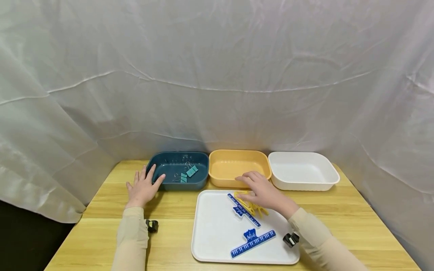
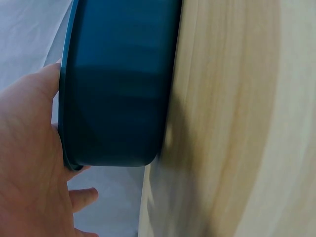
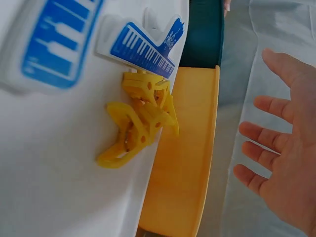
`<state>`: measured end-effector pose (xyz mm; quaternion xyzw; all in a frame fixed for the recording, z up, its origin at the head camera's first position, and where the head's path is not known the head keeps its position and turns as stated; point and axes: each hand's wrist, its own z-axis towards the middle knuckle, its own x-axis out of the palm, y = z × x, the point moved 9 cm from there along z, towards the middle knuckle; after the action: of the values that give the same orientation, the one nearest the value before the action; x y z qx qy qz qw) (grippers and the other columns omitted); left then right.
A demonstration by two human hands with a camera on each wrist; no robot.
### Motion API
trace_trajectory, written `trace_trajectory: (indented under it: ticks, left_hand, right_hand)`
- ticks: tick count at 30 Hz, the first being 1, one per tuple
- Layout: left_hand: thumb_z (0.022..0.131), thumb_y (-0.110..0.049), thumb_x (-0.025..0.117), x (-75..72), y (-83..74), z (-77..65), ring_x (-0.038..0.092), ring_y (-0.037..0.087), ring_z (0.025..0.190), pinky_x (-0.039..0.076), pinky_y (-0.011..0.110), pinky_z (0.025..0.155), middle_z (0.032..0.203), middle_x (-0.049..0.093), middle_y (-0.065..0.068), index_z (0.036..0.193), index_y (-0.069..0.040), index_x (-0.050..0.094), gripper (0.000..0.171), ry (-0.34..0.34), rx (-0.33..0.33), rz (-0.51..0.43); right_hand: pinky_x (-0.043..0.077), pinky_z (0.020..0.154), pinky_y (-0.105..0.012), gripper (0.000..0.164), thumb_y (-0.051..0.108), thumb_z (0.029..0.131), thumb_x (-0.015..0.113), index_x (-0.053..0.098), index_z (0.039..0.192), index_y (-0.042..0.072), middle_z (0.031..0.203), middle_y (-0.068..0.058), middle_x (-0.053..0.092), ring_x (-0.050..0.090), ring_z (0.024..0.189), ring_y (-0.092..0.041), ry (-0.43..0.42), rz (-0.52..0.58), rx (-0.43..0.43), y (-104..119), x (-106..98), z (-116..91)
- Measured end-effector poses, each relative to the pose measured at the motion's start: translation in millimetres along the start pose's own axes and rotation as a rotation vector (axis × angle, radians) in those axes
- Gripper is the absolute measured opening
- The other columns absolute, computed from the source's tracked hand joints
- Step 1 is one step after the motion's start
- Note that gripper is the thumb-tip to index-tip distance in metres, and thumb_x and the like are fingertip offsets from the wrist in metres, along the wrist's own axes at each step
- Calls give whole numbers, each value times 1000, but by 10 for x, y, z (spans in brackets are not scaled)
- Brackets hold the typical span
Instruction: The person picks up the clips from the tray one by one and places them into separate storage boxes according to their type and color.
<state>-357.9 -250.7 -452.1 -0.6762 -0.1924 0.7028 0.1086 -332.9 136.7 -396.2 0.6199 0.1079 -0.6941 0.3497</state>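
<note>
My left hand (image 1: pixel 142 190) rests at the left rim of the dark teal bin (image 1: pixel 159 183), its fingers spread along the edge. Two turquoise binder clips (image 1: pixel 191 171) lie inside that bin. My right hand (image 1: pixel 262 190) is held over the far edge of the white tray (image 1: pixel 210 233), fingers apart and nothing in them. Below it, yellow plastic clips (image 3: pixel 143 108) lie in a small heap on the tray. One blue piano-key clip (image 1: pixel 249 214) lies against the heap. A second blue piano-key clip (image 1: pixel 252 244) lies nearer the tray's front edge.
A yellow bin (image 1: pixel 220 182) stands in the middle of the back row, with a white bin (image 1: pixel 305 185) to its right. Both adjoin their neighbours along the back of the wooden table (image 1: pixel 173 233). A pale curtain (image 1: pixel 217 94) hangs right behind the bins.
</note>
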Motion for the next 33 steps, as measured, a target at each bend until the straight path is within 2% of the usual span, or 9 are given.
trace_trajectory:
  ticks: [9,16,20,28,33]
  left_hand:
    - [95,-70,32,27,16,6,-1,52,148,-5,82,104,164,-1,19,159,-26,7,81,4,-6,-7]
    - [93,-74,28,33,31,14,-1,52,147,-4,82,104,164,-3,19,159,-26,7,84,10,-4,-7]
    - [93,-74,27,26,29,14,-1,52,147,-4,82,104,164,-3,20,159,-26,6,85,10,-2,-6]
    - [95,-70,30,22,14,11,-1,53,147,-3,82,104,164,-4,20,159,-24,6,82,20,-5,-2]
    - [95,-71,29,23,13,9,-1,52,147,-4,82,104,164,-5,20,159,-24,6,83,22,-7,-8]
  right_hand:
    - [41,107,-52,62,52,88,66,52,140,23,134,-5,56,49,128,-26,-19,4,43,-105,2,-220]
    - [43,104,-53,63,44,85,73,54,139,18,134,-7,57,52,125,-29,-72,10,21,-180,-11,-378]
    - [41,105,-57,65,39,82,76,54,139,15,138,-13,56,51,127,-34,-88,26,19,-227,-17,-435]
    - [41,104,-56,70,42,79,79,54,138,16,136,-11,57,52,125,-33,-22,52,86,-352,51,-518]
    - [40,105,-59,72,36,75,82,54,138,17,138,-11,55,50,128,-35,21,103,99,-415,94,-555]
